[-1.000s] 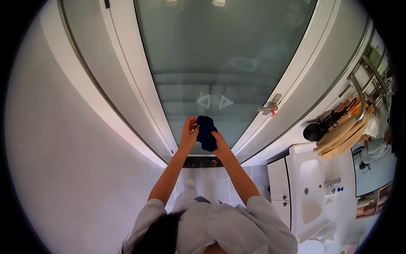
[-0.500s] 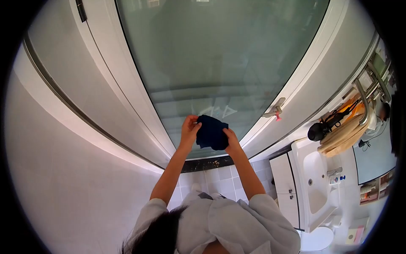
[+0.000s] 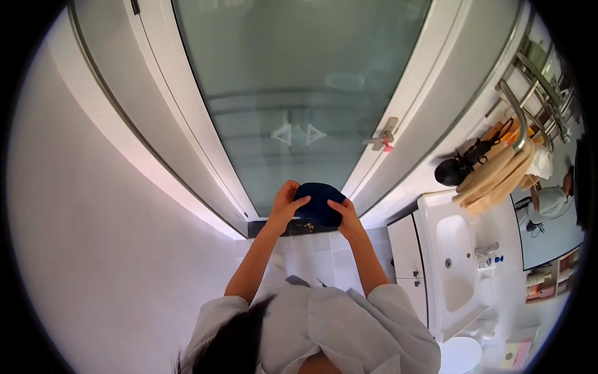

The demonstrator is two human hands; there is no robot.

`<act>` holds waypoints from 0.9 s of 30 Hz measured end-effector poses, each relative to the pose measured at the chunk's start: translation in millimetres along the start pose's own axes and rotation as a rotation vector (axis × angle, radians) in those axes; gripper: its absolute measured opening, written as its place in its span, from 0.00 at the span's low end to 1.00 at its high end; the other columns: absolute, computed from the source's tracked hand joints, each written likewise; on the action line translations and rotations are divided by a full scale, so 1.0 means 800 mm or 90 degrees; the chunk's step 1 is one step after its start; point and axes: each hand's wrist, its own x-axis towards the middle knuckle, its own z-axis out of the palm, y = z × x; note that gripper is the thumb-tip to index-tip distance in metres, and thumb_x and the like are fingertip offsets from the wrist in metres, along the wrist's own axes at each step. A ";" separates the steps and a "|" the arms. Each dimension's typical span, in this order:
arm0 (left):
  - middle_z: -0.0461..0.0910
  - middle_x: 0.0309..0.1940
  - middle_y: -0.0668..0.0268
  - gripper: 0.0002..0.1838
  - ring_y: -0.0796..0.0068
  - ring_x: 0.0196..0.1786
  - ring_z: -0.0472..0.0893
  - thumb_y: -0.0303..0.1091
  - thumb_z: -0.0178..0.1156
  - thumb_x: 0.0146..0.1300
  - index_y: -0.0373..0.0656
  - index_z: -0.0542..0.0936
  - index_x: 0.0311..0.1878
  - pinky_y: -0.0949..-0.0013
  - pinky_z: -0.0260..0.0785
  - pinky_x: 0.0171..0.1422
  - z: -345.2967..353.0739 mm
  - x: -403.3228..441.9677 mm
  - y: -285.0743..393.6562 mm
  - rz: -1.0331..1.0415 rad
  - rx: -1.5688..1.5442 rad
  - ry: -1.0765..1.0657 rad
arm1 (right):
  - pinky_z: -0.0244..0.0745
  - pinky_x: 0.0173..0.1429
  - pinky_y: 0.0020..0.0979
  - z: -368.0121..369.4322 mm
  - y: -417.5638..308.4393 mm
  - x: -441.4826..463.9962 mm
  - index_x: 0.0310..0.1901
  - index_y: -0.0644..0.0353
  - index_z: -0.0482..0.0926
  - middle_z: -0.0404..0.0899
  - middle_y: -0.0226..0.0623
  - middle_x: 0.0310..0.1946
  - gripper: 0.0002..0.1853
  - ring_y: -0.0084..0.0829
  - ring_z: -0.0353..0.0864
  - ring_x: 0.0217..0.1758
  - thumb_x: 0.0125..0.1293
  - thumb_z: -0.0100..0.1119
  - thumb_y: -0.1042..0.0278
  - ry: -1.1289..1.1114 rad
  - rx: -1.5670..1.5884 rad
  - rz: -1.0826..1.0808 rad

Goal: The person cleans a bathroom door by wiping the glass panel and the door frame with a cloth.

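A dark navy cloth (image 3: 319,201), bunched into a rounded bundle, is held out in front of my body. My left hand (image 3: 289,202) grips its left side, with the thumb pressed on the near face and the fingers behind. On the right side, my right hand (image 3: 346,215) pinches it the same way, thumb on top. The cloth hangs in front of the lower part of a glass door (image 3: 299,75); its exact kind cannot be made out.
The door handle (image 3: 382,134) has a pink piece on it. To the right stand a white sink (image 3: 455,234) over a cabinet (image 3: 403,249), a metal rack (image 3: 514,112) with a tan towel (image 3: 495,181) and black hair dryer (image 3: 453,169), a mirror (image 3: 536,240) and a toilet (image 3: 458,355).
My view has turned rightward, showing more of the mirror with a reflection. The navy cloth has gone from a squarish, spread shape to a rounder one, and both thumbs now reach further over it.
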 end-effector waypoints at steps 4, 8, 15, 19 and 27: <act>0.72 0.32 0.71 0.12 0.80 0.40 0.72 0.23 0.61 0.52 0.44 0.69 0.37 0.78 0.64 0.47 0.052 -0.064 -0.024 -0.016 -0.072 0.037 | 0.76 0.44 0.27 -0.039 0.000 -0.062 0.48 0.67 0.72 0.78 0.37 0.38 0.18 0.29 0.80 0.40 0.55 0.58 0.74 0.001 -0.012 0.021; 0.73 0.34 0.71 0.11 0.81 0.40 0.73 0.23 0.60 0.54 0.43 0.70 0.38 0.78 0.64 0.47 0.080 -0.095 -0.024 -0.017 -0.076 0.053 | 0.74 0.52 0.32 -0.057 -0.004 -0.112 0.52 0.67 0.69 0.76 0.41 0.45 0.21 0.33 0.78 0.47 0.58 0.55 0.68 -0.075 0.038 0.058; 0.75 0.35 0.70 0.10 0.81 0.41 0.74 0.24 0.59 0.55 0.42 0.72 0.40 0.78 0.64 0.47 0.075 -0.083 -0.050 0.041 -0.043 0.097 | 0.75 0.48 0.33 -0.048 0.034 -0.092 0.55 0.62 0.67 0.76 0.40 0.45 0.24 0.34 0.78 0.44 0.59 0.57 0.60 -0.037 0.154 0.163; 0.75 0.35 0.70 0.10 0.81 0.41 0.73 0.22 0.59 0.55 0.41 0.73 0.40 0.78 0.64 0.47 0.050 -0.052 -0.037 0.026 -0.047 0.147 | 0.70 0.57 0.34 -0.018 0.046 -0.047 0.58 0.62 0.63 0.72 0.39 0.51 0.26 0.34 0.73 0.53 0.60 0.58 0.62 -0.050 0.152 0.175; 0.75 0.35 0.67 0.11 0.79 0.41 0.74 0.22 0.58 0.56 0.39 0.72 0.43 0.76 0.66 0.47 -0.032 0.073 -0.029 0.035 -0.032 0.124 | 0.69 0.52 0.28 0.047 0.052 0.097 0.52 0.61 0.70 0.74 0.33 0.43 0.22 0.27 0.74 0.48 0.57 0.62 0.67 0.015 -0.061 0.042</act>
